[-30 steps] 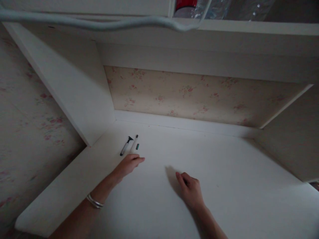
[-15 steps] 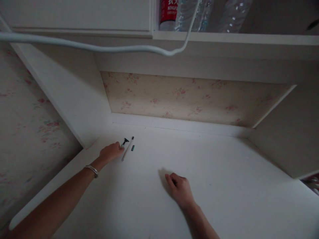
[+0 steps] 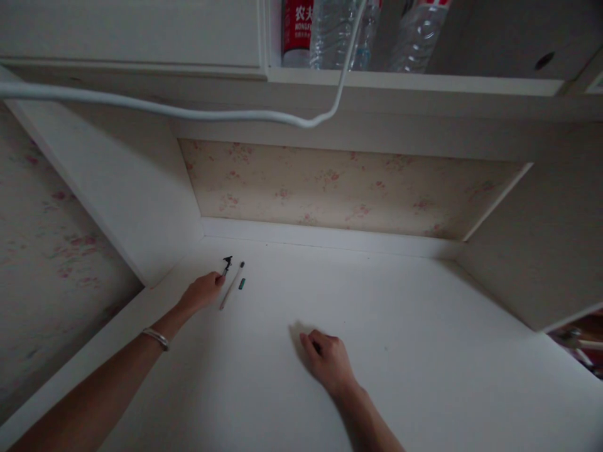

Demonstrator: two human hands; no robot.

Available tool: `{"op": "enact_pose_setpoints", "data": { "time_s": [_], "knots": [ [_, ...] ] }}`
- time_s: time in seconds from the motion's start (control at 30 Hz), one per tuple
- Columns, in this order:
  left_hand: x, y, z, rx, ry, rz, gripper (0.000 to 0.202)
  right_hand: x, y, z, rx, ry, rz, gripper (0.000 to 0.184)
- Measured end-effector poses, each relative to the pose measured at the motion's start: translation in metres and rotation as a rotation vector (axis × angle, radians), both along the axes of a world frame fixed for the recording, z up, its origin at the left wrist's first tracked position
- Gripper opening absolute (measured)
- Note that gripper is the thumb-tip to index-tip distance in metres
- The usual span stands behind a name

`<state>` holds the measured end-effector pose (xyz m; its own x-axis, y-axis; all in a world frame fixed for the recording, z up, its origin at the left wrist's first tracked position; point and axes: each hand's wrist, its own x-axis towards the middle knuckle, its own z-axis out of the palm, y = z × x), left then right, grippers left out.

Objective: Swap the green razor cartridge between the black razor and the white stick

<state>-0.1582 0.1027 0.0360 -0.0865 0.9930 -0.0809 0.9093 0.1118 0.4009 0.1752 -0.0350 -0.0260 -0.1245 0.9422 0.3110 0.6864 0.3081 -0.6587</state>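
My left hand (image 3: 206, 289), with a silver bangle at the wrist, is closed on the handle of a razor (image 3: 227, 263) at the far left of the white desktop. The razor's black head points away from me. Just right of it lies a slim white toothbrush (image 3: 232, 287) with a dark head, set at a slant. Beside the toothbrush is a small dark-green bar (image 3: 242, 284), too small to name surely. Near the middle of the desktop, my right hand (image 3: 327, 361) rests loosely curled, with nothing visible in its fingers.
A white cable (image 3: 188, 114) hangs across the upper view. Above the white desktop (image 3: 400, 314) is a shelf (image 3: 424, 82) holding several plastic bottles (image 3: 332, 34). Side panels (image 3: 527, 251) and a floral-papered back wall (image 3: 301, 182) bound the desktop.
The camera view has shifted slightly, moving the scene left. The razor has turned a little in my left hand and sits slightly farther from the toothbrush. My right hand stays in place.
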Motion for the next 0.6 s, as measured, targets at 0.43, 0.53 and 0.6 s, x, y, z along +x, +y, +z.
{"op": "enact_pose_setpoints", "data": {
  "time_s": [0.43,0.53,0.6],
  "knots": [
    [0.143,-0.093,-0.007,-0.239,-1.280,-0.158,0.058,-0.008,0.016,0.023,-0.247,0.762,-0.056,0.048],
    [0.162,-0.102,-0.014,-0.321,-1.361,-0.238,0.054,-0.018,0.021,0.037,-0.286,0.977,0.020,0.046],
    [0.169,-0.105,-0.018,-0.348,-1.353,-0.283,0.055,-0.025,0.025,0.038,-0.306,1.060,0.041,0.048]
  ]
}}
